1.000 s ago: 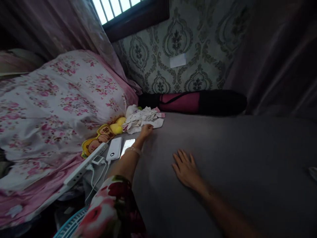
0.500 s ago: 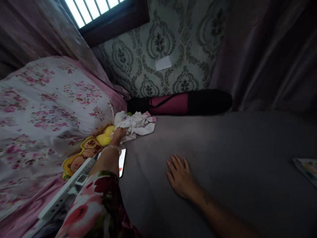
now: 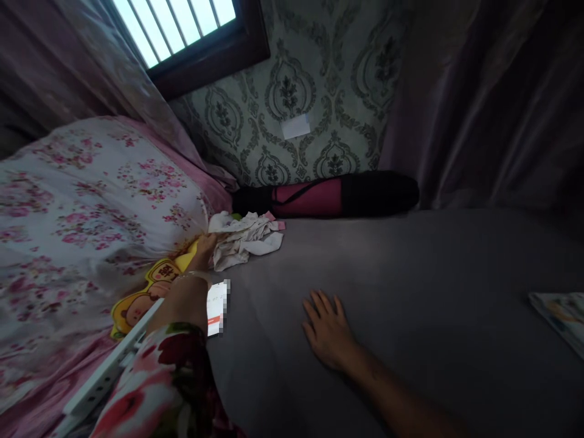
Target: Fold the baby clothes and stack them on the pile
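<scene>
By my reading this is the reaching step: the left hand (image 3: pixel 205 245) touches the left edge of the crumpled white cloth (image 3: pixel 249 240) on the bed (image 3: pixel 410 286), its grip unclear, while the right hand (image 3: pixel 327 328) lies spread flat on the near side of the cloth; a grasp calls for fingers closing on that edge.

- Window (image 3: pixel 182 24) top left: bars, dark wood frame, bright daylight; rest of rm dim.
- Wall (image 3: pixel 319 73): grey-green damask wallpaper w/ small white patch (image 3: pixel 295 126).
- Pink curtain (image 3: pixel 68 67) left of window, mauve curtain (image 3: pixel 493 103) at right.
- Bed (image 3: pixel 410 274): grey sheet; floral quilt (image 3: pixel 82 201) heaped on left.
- Pink & black roll (image 3: pixel 328 196) along wall at bed's far edge.
</scene>
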A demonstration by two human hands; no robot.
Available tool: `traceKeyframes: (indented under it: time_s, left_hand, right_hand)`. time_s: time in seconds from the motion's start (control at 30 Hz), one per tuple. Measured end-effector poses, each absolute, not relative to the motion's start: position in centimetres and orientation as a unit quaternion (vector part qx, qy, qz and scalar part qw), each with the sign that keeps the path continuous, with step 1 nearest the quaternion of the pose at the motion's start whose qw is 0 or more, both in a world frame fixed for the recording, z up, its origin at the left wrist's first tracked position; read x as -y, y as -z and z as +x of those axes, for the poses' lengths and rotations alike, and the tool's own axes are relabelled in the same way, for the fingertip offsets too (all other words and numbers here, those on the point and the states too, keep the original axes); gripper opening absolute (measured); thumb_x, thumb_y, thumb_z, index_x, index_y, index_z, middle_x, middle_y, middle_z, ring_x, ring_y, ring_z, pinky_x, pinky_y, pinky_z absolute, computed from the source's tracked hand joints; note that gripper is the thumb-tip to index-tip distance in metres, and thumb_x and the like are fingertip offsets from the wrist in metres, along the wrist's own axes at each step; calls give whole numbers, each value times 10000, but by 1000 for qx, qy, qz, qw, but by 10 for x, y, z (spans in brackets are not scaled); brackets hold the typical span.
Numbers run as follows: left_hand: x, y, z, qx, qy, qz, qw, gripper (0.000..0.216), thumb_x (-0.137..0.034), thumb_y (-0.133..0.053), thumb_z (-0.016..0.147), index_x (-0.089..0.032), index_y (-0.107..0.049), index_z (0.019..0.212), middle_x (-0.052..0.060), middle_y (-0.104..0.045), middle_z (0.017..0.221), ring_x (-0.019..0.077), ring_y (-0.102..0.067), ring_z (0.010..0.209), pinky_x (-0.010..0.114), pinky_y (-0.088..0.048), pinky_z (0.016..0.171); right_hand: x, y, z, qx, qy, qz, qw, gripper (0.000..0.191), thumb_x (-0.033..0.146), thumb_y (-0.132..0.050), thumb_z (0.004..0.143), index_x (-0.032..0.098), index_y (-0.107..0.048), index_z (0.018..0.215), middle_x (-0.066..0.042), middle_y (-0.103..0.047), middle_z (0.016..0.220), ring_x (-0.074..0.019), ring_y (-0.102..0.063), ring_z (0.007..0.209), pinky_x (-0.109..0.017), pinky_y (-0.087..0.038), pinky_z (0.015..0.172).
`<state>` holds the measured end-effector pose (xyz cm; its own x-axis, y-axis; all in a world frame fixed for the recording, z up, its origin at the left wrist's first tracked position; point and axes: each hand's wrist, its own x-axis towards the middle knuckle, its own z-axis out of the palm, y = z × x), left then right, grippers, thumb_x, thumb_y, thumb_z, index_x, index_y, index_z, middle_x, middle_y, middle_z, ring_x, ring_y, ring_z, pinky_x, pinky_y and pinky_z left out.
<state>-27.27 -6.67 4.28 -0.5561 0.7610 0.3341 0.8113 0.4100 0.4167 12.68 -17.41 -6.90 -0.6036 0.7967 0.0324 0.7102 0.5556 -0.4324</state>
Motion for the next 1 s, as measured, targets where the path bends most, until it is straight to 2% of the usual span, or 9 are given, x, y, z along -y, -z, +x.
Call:
traceKeyframes:
  time_s: [0.1,0.23,0.47,0.6,0.7,0.77,0.87,0.93,1.0]
  left_hand:
    - [60,-61,-263,813,332,-477,39,301,-221,-389,894,-89,-639,994,82,-700,913,234,-620,978,399,-496,906]
    - [49,-86,-238,756,393,-521,46,374,-246,-383,897,-115,-623,1152,98,-659,1198,198,-579,1122,369,-442,1024]
    - [65,-117,-148,578,486,-652,72,359,-255,-436,820,-153,-666,1076,71,-661,1189,198,-582,1141,357,-424,1055]
    - [91,-114,-83,499,481,-718,63,372,-235,-427,822,-154,-665,1097,79,-645,1213,207,-564,1180,388,-406,1076]
    - [115,-102,-34,448,450,-772,20,398,-178,-439,797,-159,-664,1125,90,-641,1226,213,-571,1176,390,-424,1061]
    - [130,-93,-5,417,430,-801,-9,424,-139,-433,782,-176,-669,1132,85,-648,1212,212,-576,1172,388,-432,1056]
    - [143,-80,27,390,421,-817,-58,448,-100,-413,778,-213,-673,1124,66,-656,1193,201,-591,1147,388,-441,1050]
    - [144,-71,38,380,442,-808,-84,423,-100,-416,788,-220,-672,1103,63,-657,1176,199,-593,1138,389,-453,1037]
    - [141,-59,43,378,474,-789,-100,373,-123,-437,813,-213,-659,1098,71,-649,1166,201,-586,1139,387,-460,1025]
  right_hand:
    - [175,67,126,876,-188,-429,116,569,428,-292,989,171,-400,1485,-126,-274,1580,-289,-173,1473,-545,-30,1178]
    - [177,63,128,877,-188,-424,123,573,426,-285,991,153,-404,1481,-145,-276,1577,-293,-177,1472,-544,-36,1179]
    - [173,67,133,867,-221,-410,176,535,393,-366,970,134,-471,1425,-153,-377,1530,-287,-266,1442,-520,-90,1188]
    - [163,48,133,784,-275,-452,326,591,411,-407,940,110,-398,1448,-163,-458,1463,-235,-401,1368,-393,-301,1140]
    - [156,17,140,706,-246,-475,464,720,470,-512,871,152,-304,1484,-166,-408,1484,-271,-368,1380,-439,-339,1112]
    - [151,-4,150,665,-216,-487,523,765,470,-580,822,189,-306,1478,-163,-417,1468,-292,-380,1360,-464,-355,1090]
    - [142,-24,174,633,-201,-494,561,538,358,-552,827,189,-499,1335,-146,-579,1288,-274,-528,1202,-433,-423,1009]
    - [133,-29,194,646,-223,-490,542,343,273,-501,829,192,-638,1133,-98,-685,1071,-235,-621,1014,-379,-474,911]
    - [123,-29,214,659,-245,-486,518,269,262,-495,823,197,-687,1001,-56,-717,927,-203,-645,871,-333,-493,820]
